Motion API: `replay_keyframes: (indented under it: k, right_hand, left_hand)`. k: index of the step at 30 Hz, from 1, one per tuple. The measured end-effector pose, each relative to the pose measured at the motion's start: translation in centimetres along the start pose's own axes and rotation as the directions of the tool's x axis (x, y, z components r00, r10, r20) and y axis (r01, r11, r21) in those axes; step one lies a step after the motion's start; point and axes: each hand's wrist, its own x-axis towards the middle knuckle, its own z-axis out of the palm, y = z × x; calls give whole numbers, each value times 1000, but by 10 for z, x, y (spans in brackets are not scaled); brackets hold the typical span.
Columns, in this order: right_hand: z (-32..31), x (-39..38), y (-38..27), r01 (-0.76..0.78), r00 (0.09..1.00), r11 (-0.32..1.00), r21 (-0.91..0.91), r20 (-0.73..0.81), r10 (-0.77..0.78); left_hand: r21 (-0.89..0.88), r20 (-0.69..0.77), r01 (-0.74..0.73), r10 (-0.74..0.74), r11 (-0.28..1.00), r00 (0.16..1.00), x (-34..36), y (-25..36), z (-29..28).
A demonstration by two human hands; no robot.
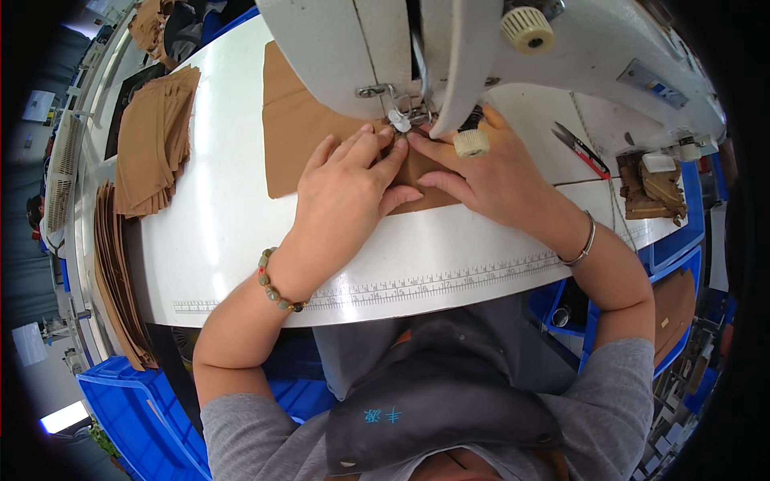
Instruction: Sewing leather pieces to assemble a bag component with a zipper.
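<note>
Head view showed the L hand (343,181) and R hand (491,170) laid over a brown cloth piece (298,128), fingertips nearly meeting right by the presser foot (400,121) of a white sewing machine (337,56). Neither was clenched: L fingers lay close together, thumb out; R index and thumb were spread, seemingly pressing rather than grasping (far R fingers were partly hidden by a cream knob (471,144), so can't tell abt those). Prob. both worked so close b/c cloth steered best right at the foot, w/ fingers keeping it flat. Cloth lay on the white table (220,216), much of it L of the foot. A brown stack (156,144) lay far L, prob. for easy reach; red-and-black snips (581,151) lay R, likely handy yet clear of the cloth.
</note>
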Motion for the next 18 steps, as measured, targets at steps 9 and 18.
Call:
replay_keyframes:
  k: [9, 18]
  right_hand:
    - [-8, 2, 13, -128, 990, 986, -110, 49, 134]
    - [-20, -24, -68, 130, 980, 991, -19, 153, -125]
  left_hand:
    - [80, -48, -29, 33, 996, 998, -1, 3, -2]
    - [264, -19, 169, -171, 950, 985, 3, -16, 2]
